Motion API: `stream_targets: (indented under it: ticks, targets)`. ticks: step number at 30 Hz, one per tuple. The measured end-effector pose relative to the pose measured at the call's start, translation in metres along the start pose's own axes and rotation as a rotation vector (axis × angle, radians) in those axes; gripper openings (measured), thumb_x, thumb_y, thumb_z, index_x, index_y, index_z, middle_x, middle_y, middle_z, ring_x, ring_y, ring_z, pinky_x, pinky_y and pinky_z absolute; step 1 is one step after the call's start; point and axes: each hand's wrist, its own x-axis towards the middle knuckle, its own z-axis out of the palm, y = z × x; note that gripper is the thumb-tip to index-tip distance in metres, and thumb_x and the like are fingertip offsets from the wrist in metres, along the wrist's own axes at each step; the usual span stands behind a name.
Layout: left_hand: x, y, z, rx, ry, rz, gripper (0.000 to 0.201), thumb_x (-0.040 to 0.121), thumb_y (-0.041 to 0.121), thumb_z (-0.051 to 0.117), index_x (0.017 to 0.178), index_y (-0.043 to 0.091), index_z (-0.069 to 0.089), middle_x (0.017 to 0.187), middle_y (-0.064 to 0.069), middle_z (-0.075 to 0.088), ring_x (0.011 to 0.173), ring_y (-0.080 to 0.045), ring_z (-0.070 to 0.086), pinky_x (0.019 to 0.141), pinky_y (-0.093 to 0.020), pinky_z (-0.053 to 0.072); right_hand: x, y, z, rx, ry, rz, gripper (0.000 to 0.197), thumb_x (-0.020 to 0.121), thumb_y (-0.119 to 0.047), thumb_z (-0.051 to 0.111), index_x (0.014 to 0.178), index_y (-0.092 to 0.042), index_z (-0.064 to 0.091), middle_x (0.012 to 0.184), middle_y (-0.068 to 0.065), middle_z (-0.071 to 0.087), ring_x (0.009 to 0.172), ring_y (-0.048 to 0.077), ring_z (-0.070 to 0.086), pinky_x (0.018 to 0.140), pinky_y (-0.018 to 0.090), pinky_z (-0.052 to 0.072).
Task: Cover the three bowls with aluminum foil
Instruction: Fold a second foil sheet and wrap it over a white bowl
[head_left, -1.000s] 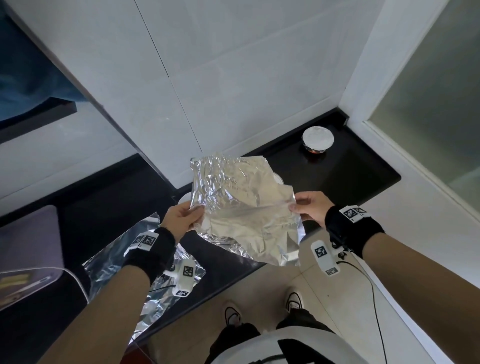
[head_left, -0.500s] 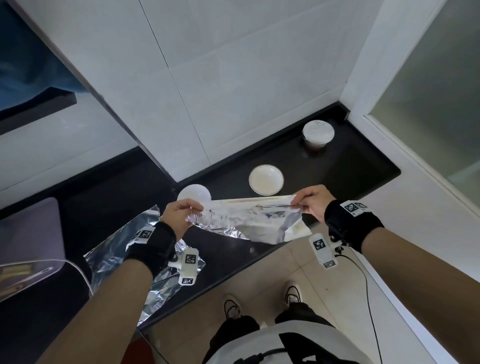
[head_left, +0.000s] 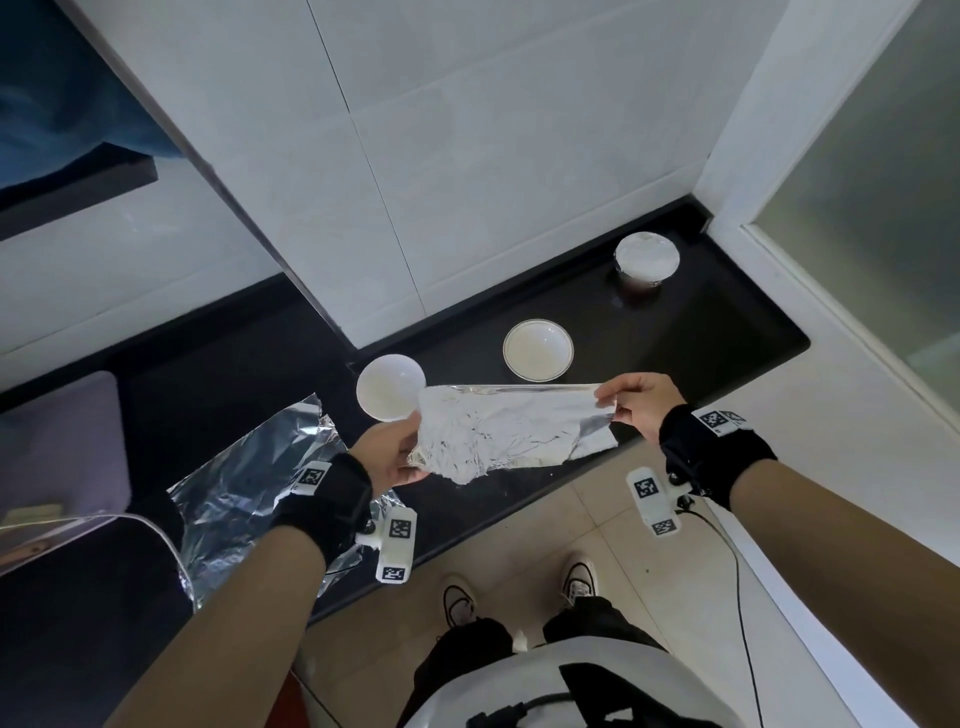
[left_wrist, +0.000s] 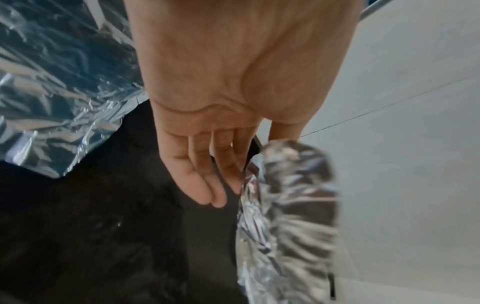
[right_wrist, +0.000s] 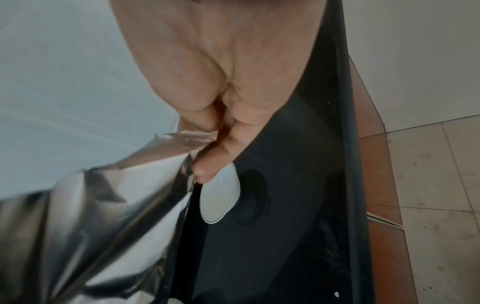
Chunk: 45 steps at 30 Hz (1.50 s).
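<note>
My left hand and right hand pinch opposite ends of a crinkled silver aluminum foil sheet above the glossy black surface.

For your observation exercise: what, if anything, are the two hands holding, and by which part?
One crumpled foil sheet, held between them: the left hand grips its left edge, the right hand pinches its right corner.

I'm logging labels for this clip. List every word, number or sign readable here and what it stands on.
No readable words or numbers in any view.
White tags on left wristband and its white camera mount: black square code patterns only, no text.
White tags on right wristband and its white camera mount: the same.
Crumpled aluminium foil sheet, white bowls: unmarked.
</note>
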Motion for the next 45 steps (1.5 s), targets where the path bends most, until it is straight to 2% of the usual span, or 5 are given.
stream_targets:
  ticks: [14, 26, 31, 38, 45]
  targets:
    - [0.009, 0.015, 0.038, -0.068, 0.086, 0.212, 0.026, 0.098, 0.013, 0.056, 0.123, 0.007, 0.055, 0.105, -0.014, 0.067, 0.078, -0.025, 0.065, 0.075, -0.034, 0.057, -0.038, -0.007, 0.06, -1.168, -0.202, -0.407, 0.094, 0.067, -0.055, 0.077, 0.147, -0.035, 0.031, 0.153, -0.006, 0.028, 0.137, 0.024, 0.024, 0.11, 0.052, 0.023]
    - [0.012, 0.019, 0.061, 0.154, 0.16, 0.246, 0.081, 0.08, -0.004, 0.072, 0.147, 0.011, 0.029, 0.119, -0.018, 0.06, 0.091, -0.031, 0.068, 0.072, -0.039, 0.061, -0.027, -0.014, 0.085, -0.848, -0.037, -0.36, 0.03, 0.098, -0.023, 0.05, 0.118, -0.005, 0.063, 0.119, 0.016, 0.059, 0.112, 0.032, 0.054, 0.092, 0.033, 0.037]
    - [0.018, 0.009, 0.062, 0.256, 0.105, 0.198, 0.044, 0.081, -0.009, 0.069, 0.119, 0.003, 0.051, 0.113, -0.017, 0.063, 0.087, -0.032, 0.07, 0.062, -0.036, 0.062, -0.03, -0.001, 0.084, -0.861, -0.045, -0.512, 0.023, 0.094, -0.005, 0.052, 0.112, -0.001, 0.065, 0.107, 0.017, 0.058, 0.102, 0.032, 0.055, 0.091, 0.034, 0.043]
    - [0.022, 0.003, 0.057, 0.485, 0.131, 0.34, 0.031, 0.083, 0.0, 0.065, 0.064, 0.018, 0.049, 0.073, -0.009, 0.055, 0.068, -0.025, 0.058, 0.076, -0.042, 0.059, -0.034, 0.007, 0.079, -1.099, -0.068, -0.601, 0.069, 0.088, 0.008, 0.05, 0.149, -0.019, 0.034, 0.136, 0.012, 0.045, 0.122, 0.029, 0.042, 0.098, 0.029, 0.04]
    - [0.005, 0.0, 0.065, 0.562, -0.101, 0.394, 0.013, 0.092, -0.003, 0.058, 0.092, 0.01, 0.06, 0.077, -0.005, 0.061, 0.069, -0.015, 0.058, 0.064, -0.019, 0.053, -0.044, 0.013, 0.085, -1.434, -0.192, -0.525, 0.086, 0.09, -0.023, 0.059, 0.153, -0.03, 0.002, 0.162, 0.001, 0.007, 0.145, 0.036, 0.013, 0.111, 0.053, 0.03]
